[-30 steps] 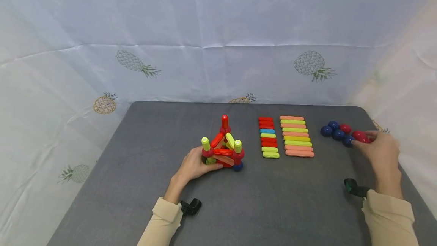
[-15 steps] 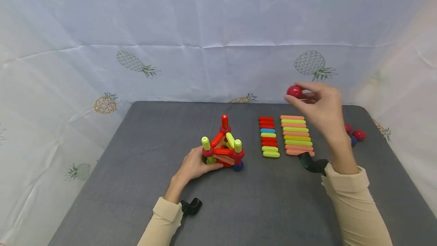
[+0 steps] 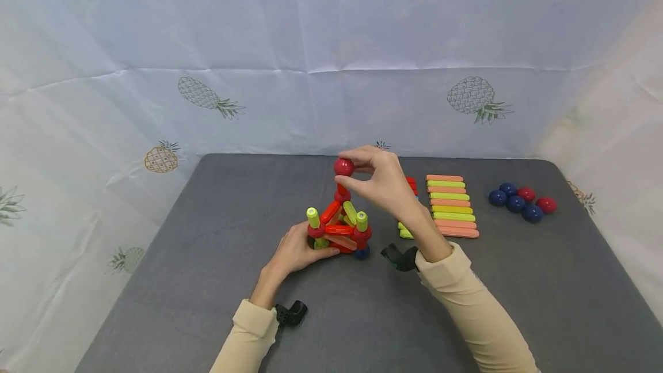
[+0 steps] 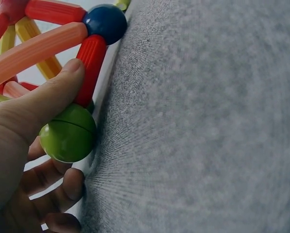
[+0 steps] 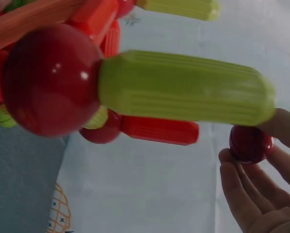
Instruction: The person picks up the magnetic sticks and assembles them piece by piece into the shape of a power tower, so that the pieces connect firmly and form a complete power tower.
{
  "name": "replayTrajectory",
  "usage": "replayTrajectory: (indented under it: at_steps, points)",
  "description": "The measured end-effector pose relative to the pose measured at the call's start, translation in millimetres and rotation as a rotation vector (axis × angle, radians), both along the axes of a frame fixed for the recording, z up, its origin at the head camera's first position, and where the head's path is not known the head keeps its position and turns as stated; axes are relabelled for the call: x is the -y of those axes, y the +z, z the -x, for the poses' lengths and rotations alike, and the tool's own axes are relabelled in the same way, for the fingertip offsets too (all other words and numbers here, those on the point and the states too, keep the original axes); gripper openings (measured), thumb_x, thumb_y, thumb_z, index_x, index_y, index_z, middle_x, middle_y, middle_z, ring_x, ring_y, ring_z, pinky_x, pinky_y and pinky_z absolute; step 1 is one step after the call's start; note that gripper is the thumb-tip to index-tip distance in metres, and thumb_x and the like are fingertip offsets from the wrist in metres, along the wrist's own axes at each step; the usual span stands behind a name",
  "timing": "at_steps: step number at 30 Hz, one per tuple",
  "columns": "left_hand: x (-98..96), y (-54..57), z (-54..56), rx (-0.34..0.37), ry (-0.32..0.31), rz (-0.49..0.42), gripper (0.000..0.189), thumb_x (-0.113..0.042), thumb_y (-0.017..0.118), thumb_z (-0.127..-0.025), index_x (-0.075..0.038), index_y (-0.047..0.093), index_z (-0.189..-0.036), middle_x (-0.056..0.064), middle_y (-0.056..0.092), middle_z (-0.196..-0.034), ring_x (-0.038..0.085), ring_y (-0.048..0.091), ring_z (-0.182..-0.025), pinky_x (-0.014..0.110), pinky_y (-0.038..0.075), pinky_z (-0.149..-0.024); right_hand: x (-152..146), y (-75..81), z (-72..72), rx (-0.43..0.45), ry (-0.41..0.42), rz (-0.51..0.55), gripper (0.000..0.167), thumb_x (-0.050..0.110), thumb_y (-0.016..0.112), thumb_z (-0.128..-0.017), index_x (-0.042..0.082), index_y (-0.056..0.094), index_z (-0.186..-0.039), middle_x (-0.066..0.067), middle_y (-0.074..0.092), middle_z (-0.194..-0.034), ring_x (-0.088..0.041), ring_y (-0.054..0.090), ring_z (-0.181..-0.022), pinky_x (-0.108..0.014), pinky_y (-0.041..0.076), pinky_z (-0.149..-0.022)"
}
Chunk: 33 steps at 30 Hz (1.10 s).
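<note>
A structure of magnetic rods and balls (image 3: pixel 339 229) stands on the grey table, with one red (image 5: pixel 159 130) and two yellow-green rods (image 3: pixel 313 217) pointing up. My left hand (image 3: pixel 295 252) grips its base from the left. In the left wrist view, the thumb lies along a red rod (image 4: pixel 91 70) and the fingers curl by a green ball (image 4: pixel 69 133); a blue ball (image 4: pixel 105 24) sits at the rod's other end. My right hand (image 3: pixel 385 182) pinches a red ball (image 3: pixel 344 167) above the upright red rod. The right wrist view shows a small gap between them.
Short rods (image 3: pixel 406 233) lie in a column, partly hidden by the right arm. Beside them runs a column of longer orange and yellow rods (image 3: pixel 453 202). Several blue and red balls (image 3: pixel 515 203) sit at the table's right. A pineapple-print cloth (image 3: pixel 321 108) hangs behind the table.
My right hand has picked a red ball from the group at the right and carried it left to above the structure's rear upright rod. The left hand has stayed on the base.
</note>
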State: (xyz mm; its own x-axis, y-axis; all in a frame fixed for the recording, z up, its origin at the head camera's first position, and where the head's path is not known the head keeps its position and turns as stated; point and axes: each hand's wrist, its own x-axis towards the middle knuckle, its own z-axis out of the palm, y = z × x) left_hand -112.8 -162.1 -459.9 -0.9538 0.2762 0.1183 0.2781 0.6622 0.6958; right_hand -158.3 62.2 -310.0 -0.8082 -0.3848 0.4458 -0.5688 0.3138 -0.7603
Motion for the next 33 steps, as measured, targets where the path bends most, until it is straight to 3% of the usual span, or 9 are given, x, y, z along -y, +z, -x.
replayTrajectory:
  at_steps: [7,26,33]
  points:
    - [0.5,-0.6,-0.7,0.001,-0.005,-0.011,0.049,-0.037,0.088,-0.080,-0.018,0.070,-0.122,-0.002,0.075,-0.110,0.010,0.068,-0.092,0.030,0.056,-0.085,7,-13.2,4.1,0.068,-0.002,-0.048,0.042,0.005,0.079,-0.087,-0.002,0.069,-0.127,-0.020,0.070,-0.120,-0.031,0.074,-0.101,-0.047,0.060,-0.092]
    - [1.6,-2.2,-1.9,-0.004,-0.009,-0.019,0.048,-0.038,0.087,-0.081,-0.019,0.070,-0.122,-0.003,0.076,-0.110,0.009,0.068,-0.092,0.029,0.056,-0.083,10,-14.6,4.5,0.012,0.002,-0.107,0.042,0.011,0.081,-0.087,0.002,0.071,-0.126,-0.016,0.072,-0.117,-0.029,0.075,-0.093,-0.043,0.061,-0.089]
    - [1.2,-2.7,-2.4,-0.008,0.002,-0.014,0.047,-0.038,0.088,-0.080,-0.019,0.070,-0.120,-0.003,0.075,-0.108,0.008,0.067,-0.089,0.028,0.055,-0.082,-11,-10.6,3.5,0.039,-0.048,-0.127,0.053,0.021,0.082,-0.088,0.010,0.065,-0.137,-0.014,0.068,-0.130,-0.030,0.072,-0.110,-0.048,0.057,-0.097]
